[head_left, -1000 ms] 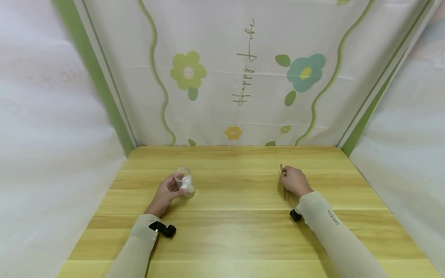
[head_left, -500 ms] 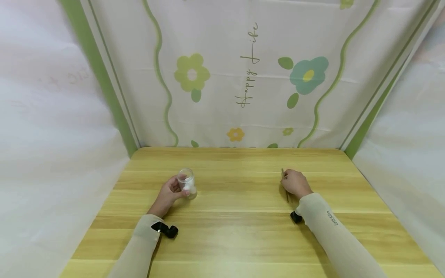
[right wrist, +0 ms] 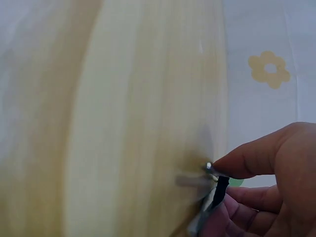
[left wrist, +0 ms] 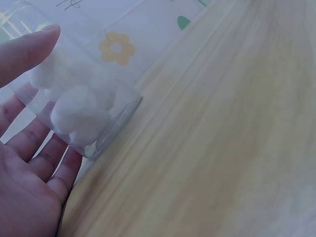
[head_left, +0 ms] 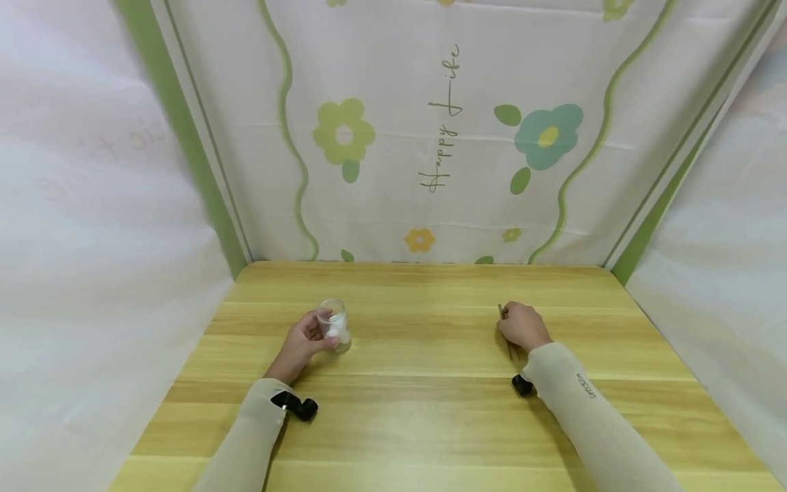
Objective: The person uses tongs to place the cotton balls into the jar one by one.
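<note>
At centre left in the head view, my left hand (head_left: 300, 347) holds a clear jar (head_left: 333, 311) between thumb and fingers. No lid sits on its mouth. White cotton balls (left wrist: 74, 113) lie inside, and in the left wrist view the jar's base is close over the wooden table. Over on the right, my right hand (head_left: 522, 326) pinches slim metal tweezers (head_left: 509, 350) between thumb and fingers. The right wrist view shows their metal arms (right wrist: 200, 219) at the fingertips, partly covered by the fingers. Nothing shows between the tips of the tweezers.
The wooden table (head_left: 418, 424) reaches back to a white curtain (head_left: 393, 157) printed with flowers. White sheets (head_left: 92, 273) hang along both sides. A black wrist camera (head_left: 301, 408) is strapped over the left sleeve, another (head_left: 522, 385) over the right.
The whole head view has shifted slightly, with the scene lower and a little to the right. Both hands keep their hold on the jar and the tweezers, and the tweezers have turned a little.
</note>
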A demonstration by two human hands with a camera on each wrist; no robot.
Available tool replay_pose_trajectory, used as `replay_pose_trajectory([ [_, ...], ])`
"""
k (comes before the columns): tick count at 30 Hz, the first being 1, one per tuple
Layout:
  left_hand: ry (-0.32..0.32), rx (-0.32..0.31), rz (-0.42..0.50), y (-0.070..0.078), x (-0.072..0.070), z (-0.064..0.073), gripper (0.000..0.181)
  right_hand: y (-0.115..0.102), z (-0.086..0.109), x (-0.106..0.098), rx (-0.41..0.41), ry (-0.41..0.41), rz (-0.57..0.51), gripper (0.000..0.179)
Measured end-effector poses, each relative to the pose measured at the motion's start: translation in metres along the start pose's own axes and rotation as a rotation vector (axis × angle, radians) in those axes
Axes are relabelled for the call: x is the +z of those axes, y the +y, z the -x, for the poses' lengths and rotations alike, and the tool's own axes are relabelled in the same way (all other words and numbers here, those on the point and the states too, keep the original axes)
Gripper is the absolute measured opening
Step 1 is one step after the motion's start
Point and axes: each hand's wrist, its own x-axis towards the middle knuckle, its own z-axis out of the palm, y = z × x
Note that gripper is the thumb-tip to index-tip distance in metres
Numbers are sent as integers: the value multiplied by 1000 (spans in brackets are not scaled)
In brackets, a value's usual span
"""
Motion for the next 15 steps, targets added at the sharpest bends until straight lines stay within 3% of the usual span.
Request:
replay_pose_trajectory([
  [9,-20,26,6,-5,-3,-11,73,4,-8,3,11,19,-20,45],
  [15,-34,23,26,0,-12,-12,81,6,-7,2,16,9,-67,51],
])
